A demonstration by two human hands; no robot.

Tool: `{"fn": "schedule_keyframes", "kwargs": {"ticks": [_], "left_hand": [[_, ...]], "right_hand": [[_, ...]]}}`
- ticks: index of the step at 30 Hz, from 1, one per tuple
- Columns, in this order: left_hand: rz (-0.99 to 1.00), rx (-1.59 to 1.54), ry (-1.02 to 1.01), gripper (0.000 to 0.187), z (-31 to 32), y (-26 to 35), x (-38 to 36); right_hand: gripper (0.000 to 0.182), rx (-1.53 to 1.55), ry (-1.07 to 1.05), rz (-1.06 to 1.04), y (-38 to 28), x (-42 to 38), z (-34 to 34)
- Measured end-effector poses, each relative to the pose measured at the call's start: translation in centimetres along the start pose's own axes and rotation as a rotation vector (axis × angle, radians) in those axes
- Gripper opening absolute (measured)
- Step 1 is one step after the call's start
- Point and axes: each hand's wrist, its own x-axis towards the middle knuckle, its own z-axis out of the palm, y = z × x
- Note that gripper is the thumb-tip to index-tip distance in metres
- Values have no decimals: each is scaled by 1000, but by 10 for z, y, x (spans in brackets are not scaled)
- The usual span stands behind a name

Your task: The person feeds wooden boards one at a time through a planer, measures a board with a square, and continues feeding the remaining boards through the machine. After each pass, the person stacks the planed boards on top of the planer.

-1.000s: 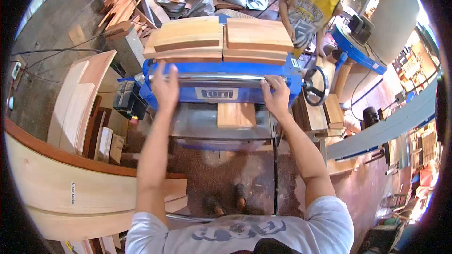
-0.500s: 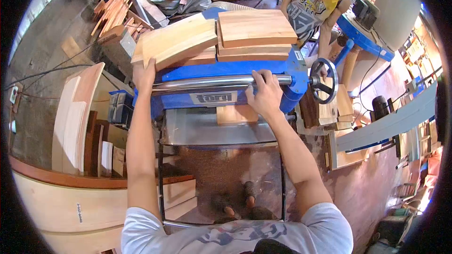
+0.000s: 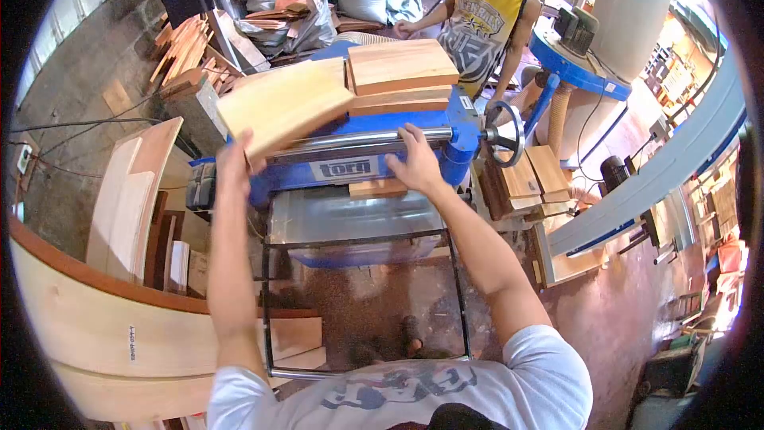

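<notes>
A pale wooden board (image 3: 286,103) lies tilted over the left part of the blue planer (image 3: 398,119). My left hand (image 3: 235,161) grips its near left corner, fingers closed on the edge. On the steel roller bar (image 3: 334,142) rests my right hand (image 3: 415,162), its fingers spread over the bar's right part, holding no board. Stacked boards (image 3: 403,65) sit on top of the machine to the right of the held one. Below the torq label, the end of another board (image 3: 377,187) shows on the metal bed (image 3: 342,219).
A person in a yellow jersey (image 3: 487,16) stands behind the machine at the right, near the handwheel (image 3: 504,134). More boards (image 3: 521,175) lie right of the planer. Panels (image 3: 119,199) lean at the left, and a black frame (image 3: 267,302) stands below the bed.
The held board has come off the stack's left side toward me and down, moving with my left hand. My right hand stays on the bar. The person behind is now more upright, and the view has shifted.
</notes>
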Motion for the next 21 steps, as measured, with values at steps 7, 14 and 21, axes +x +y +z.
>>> {"fn": "schedule_keyframes", "kwargs": {"ticks": [7, 14, 21], "left_hand": [[-108, -290, -10, 54, 13, -165, -293], [-172, 91, -222, 85, -33, -253, -336], [346, 967, -443, 113, -11, -297, -257]], "right_hand": [[82, 1148, -364, 641, -143, -193, -12], [56, 1202, -336, 1067, -39, -280, -13], [68, 769, -69, 998, 44, -264, 45]]}}
